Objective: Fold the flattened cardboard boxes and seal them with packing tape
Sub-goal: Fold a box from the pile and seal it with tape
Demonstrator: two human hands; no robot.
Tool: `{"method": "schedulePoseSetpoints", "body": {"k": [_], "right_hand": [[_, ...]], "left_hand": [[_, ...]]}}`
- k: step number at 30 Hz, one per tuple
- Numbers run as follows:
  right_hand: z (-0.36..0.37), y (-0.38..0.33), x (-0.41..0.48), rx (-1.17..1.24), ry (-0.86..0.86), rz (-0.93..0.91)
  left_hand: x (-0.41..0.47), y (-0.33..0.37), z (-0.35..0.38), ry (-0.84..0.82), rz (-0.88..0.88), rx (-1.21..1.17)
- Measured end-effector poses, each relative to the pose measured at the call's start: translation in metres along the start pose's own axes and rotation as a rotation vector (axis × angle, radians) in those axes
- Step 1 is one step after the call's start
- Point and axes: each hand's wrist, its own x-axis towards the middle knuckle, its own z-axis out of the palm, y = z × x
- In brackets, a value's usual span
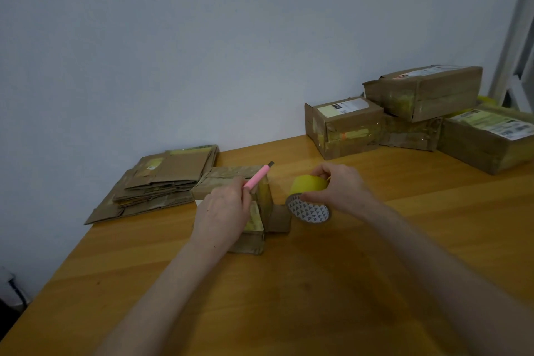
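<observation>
Cardboard box (254,228), small and part-taped, sits mid bench (318,283) under the left hand (222,211). Its fingers are clamped on a pink utility knife (258,176), blade end aimed far-right. Yellow packing tape roll (306,186) lies just right of the box, pinched by the right hand (338,185). A cut likely comes next.

We hold the yellow tape roll (307,188) tilted in our right hand (339,186), its patterned core facing us, just right of a small worn cardboard box (254,235) on the desk (318,283). Our left hand (221,214) grips a pink cutter (257,176) over that box. Flattened boxes (161,182) lie stacked at the left, and taped boxes (344,130) cluster far right.
</observation>
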Motion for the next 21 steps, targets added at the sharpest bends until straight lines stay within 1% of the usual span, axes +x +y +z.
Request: {"method": "schedulePoseSetpoints", "body": {"k": [3, 5, 11, 14, 21], "right_hand": [[0.000, -0.002, -0.003, 0.024, 0.005, -0.017], [0.000, -0.004, -0.004, 0.019, 0.008, -0.030], [0.000, -0.003, -0.009, 0.001, 0.008, -0.038], [-0.002, 0.000, -0.010, -0.024, 0.008, -0.021], [0.000, -0.001, -0.011, -0.061, -0.021, -0.006]], "left_hand": [[-0.001, 0.003, -0.007, 0.012, -0.003, -0.067], [0.001, 0.007, -0.007, -0.015, 0.004, -0.092], [0.005, 0.013, -0.002, -0.114, 0.000, -0.065], [0.000, 0.010, 0.000, -0.169, -0.029, -0.066], [-0.001, 0.010, -0.002, -0.186, -0.041, -0.102]]}}
